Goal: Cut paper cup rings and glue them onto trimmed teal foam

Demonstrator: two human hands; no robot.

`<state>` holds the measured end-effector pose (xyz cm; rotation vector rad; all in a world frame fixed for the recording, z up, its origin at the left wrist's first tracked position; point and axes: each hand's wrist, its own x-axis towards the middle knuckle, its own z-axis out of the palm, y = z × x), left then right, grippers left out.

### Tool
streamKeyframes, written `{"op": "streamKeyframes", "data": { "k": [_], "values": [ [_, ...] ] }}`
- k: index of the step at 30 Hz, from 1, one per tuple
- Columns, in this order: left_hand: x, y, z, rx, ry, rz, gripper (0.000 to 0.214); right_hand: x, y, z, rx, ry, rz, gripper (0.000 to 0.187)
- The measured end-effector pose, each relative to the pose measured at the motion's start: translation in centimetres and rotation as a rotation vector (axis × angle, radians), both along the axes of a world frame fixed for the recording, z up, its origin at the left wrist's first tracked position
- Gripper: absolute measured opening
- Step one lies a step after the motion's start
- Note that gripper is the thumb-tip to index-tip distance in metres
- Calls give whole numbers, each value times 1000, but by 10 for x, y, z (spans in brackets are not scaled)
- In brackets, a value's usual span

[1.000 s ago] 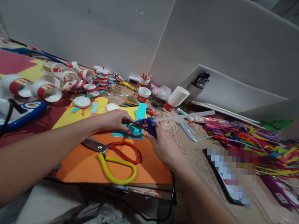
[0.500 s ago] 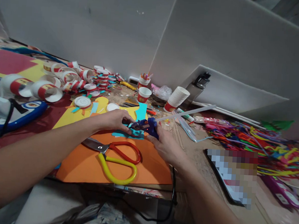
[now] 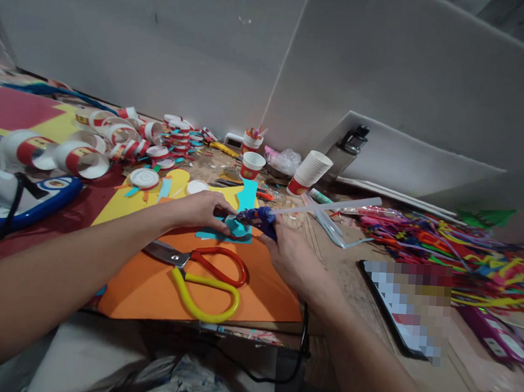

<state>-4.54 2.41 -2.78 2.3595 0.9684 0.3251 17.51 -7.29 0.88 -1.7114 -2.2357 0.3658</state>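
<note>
My right hand (image 3: 290, 255) is closed around a blue glue gun (image 3: 257, 218) with a long clear glue stick (image 3: 327, 205) poking out behind it. Its nozzle points left at a small teal paper piece (image 3: 237, 230) lying on the orange sheet (image 3: 159, 287). My left hand (image 3: 201, 209) rests on that teal piece with its fingers curled, pinching its edge beside the nozzle. Scissors with red and yellow handles (image 3: 204, 275) lie open on the orange sheet, just in front of both hands.
Cut paper cups and rings (image 3: 87, 150) crowd the back left. A stack of white cups (image 3: 308, 172) and a single cup (image 3: 251, 164) stand behind. Coloured pipe cleaners (image 3: 454, 249) pile at the right. A tablet (image 3: 409, 302) lies at right. The gun's black cord (image 3: 299, 352) hangs over the table edge.
The glue gun's nozzle shifted slightly left and down toward the teal piece. The glue stick's angle changed a little. My left hand has stayed put.
</note>
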Motion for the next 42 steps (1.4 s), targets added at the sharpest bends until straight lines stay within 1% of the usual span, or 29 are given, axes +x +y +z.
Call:
{"op": "streamKeyframes", "data": {
  "k": [3, 6, 14, 19, 22, 29, 34, 38, 42],
  "values": [
    [0, 0, -1, -2, -8, 20, 45, 0, -5, 5, 8, -19, -3, 24],
    [0, -1, 0, -6, -20, -4, 41, 1, -7, 7, 21, -20, -4, 22],
    [-1, -1, 3, 9, -7, -34, 35, 4, -4, 6, -10, -27, -54, 26],
    [-1, 0, 1, 13, 9, 2, 44, 1, -2, 4, 1, 7, -11, 18],
    [0, 0, 1, 16, 17, -12, 42, -2, -2, 3, 26, 9, 28, 16],
    [0, -1, 1, 5, 4, 0, 40, 0, -7, 2, 35, -96, 6, 21],
    [0, -1, 2, -1, -14, -21, 37, 3, -8, -4, 103, -151, 8, 21],
    [-1, -1, 1, -3, -32, -17, 38, -1, -9, 0, 73, -145, -23, 17],
    [-1, 1, -2, 10, -49, -9, 41, -6, -8, 3, 51, -95, -19, 18]
  ]
}}
